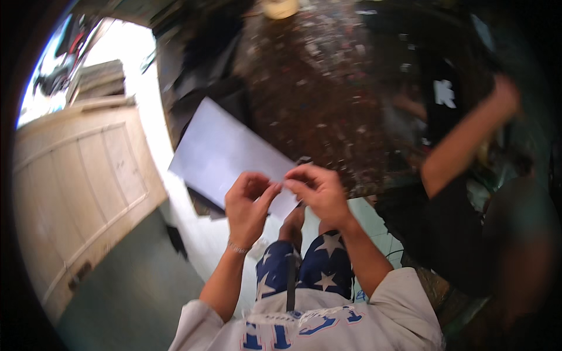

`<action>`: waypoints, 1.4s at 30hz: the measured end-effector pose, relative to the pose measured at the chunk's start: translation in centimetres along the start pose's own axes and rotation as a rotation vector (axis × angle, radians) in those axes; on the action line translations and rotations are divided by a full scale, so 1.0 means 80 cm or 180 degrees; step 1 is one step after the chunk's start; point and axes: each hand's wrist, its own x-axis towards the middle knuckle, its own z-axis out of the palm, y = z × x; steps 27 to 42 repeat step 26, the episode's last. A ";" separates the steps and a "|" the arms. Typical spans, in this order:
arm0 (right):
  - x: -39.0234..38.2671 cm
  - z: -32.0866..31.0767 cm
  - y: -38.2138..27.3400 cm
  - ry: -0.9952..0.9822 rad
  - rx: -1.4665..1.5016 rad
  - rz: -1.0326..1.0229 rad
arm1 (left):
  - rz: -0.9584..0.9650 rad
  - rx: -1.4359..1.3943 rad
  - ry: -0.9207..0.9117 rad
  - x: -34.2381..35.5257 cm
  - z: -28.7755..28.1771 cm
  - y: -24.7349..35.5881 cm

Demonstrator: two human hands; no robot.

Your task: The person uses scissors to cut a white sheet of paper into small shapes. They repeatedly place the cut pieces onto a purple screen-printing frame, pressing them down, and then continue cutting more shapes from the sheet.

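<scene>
White paper sheet stretches up-left from hands, long axis diagonal. Left hand and right hand both pinch its near lower-right corner, fingertips almost meeting.

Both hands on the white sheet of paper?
Yes. The left hand and right hand both pinch the near edge of the white rectangular paper sheet, fingertips almost meeting.

A single head-worn fisheye camera looks steeply down, close above the person's lap and floor.
</scene>
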 end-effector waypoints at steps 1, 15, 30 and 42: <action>0.001 -0.006 0.005 0.0060 -0.0198 -0.0062 | 0.0087 0.0293 -0.0096 0.002 0.008 0.001; 0.013 -0.059 0.016 0.0201 0.0838 -0.0253 | -0.0020 -0.0549 -0.0556 0.048 0.079 0.016; 0.026 -0.110 0.006 0.0659 0.0779 -0.0316 | 0.0357 0.0144 -0.1050 0.088 0.126 0.034; 0.026 -0.110 0.006 0.0659 0.0779 -0.0316 | 0.0357 0.0144 -0.1050 0.088 0.126 0.034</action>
